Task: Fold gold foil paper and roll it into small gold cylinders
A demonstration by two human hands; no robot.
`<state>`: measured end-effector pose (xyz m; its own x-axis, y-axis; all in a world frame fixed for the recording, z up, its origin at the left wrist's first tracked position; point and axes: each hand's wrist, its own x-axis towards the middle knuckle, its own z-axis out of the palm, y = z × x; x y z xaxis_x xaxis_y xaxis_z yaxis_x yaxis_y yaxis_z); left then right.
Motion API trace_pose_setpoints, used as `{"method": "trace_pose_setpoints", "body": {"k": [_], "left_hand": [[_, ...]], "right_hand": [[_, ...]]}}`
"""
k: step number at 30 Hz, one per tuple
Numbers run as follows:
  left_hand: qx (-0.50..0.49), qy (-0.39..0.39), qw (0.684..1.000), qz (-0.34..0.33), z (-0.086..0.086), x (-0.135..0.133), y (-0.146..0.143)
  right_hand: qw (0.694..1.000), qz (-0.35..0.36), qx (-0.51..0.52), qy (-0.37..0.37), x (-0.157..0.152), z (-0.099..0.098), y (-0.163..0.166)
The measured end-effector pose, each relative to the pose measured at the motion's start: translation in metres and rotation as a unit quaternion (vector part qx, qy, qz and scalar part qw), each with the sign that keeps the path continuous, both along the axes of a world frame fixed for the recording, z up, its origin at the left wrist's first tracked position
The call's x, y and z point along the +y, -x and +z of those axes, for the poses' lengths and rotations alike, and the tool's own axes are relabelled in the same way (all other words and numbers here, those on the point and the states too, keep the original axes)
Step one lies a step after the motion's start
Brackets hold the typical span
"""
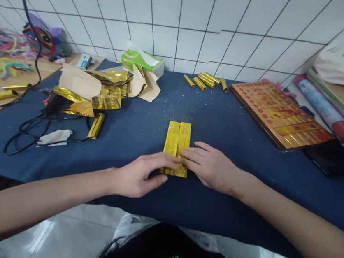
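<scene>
A folded sheet of gold foil paper (177,140) lies lengthwise on the blue cloth table (222,122), its two long edges folded in to the middle. My left hand (142,175) rests on its near left corner with fingers stretched out flat. From the right, my right hand (209,164) presses its extended fingers on the near right part of the sheet. Both hands hold the paper down on the table; neither lifts it.
Several finished gold rolls (205,81) lie at the back. A heap of gold sheets and brown paper (102,88) sits back left, one gold roll (96,125) near black cables (32,129). A stack of printed gold-red paper (281,114) lies right, books (332,110) beyond.
</scene>
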<state>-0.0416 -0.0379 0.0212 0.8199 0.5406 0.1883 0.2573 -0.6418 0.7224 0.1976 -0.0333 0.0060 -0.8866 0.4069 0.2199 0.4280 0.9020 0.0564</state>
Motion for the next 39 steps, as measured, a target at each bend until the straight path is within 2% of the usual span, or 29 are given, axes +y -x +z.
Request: {"method": "trace_pose_setpoints", "body": {"k": [2,3,6,8,13,17,24,29,33,39], "left_hand": [[-0.002,-0.027,0.998,0.055,0.003,0.008,0.005],[0.02,-0.05,0.997,0.058,0.004,0.013,0.008],[0.121,-0.151,0.981,-0.024,0.003,0.026,0.013],[0.171,-0.217,0.96,-0.051,0.0,0.031,0.013],[0.207,-0.301,0.93,-0.043,-0.004,0.034,0.007],[0.215,-0.294,0.931,-0.026,-0.003,0.035,0.002],[0.229,-0.276,0.933,-0.022,-0.002,0.039,-0.002],[0.24,-0.272,0.931,-0.029,0.001,0.039,-0.007],[0.229,-0.24,0.943,-0.015,0.003,0.04,-0.009],[0.137,-0.192,0.971,0.035,-0.009,0.044,-0.008]], "right_hand": [[1.0,-0.002,0.01,-0.003,0.002,-0.002,-0.002],[1.0,-0.004,0.015,0.0,0.002,-0.004,-0.003],[0.999,-0.01,0.029,0.023,0.004,-0.008,-0.007],[0.998,-0.018,0.043,0.044,0.005,-0.01,-0.009],[0.988,-0.067,0.076,0.117,0.009,-0.01,-0.012],[0.98,-0.095,0.105,0.138,0.012,-0.012,-0.009],[0.972,-0.094,0.199,0.083,0.017,-0.023,-0.003],[0.954,-0.101,0.244,0.141,0.017,-0.019,-0.003],[0.942,-0.129,0.257,0.176,0.015,-0.013,-0.001],[0.943,-0.168,0.227,0.177,0.015,-0.01,0.001]]}}
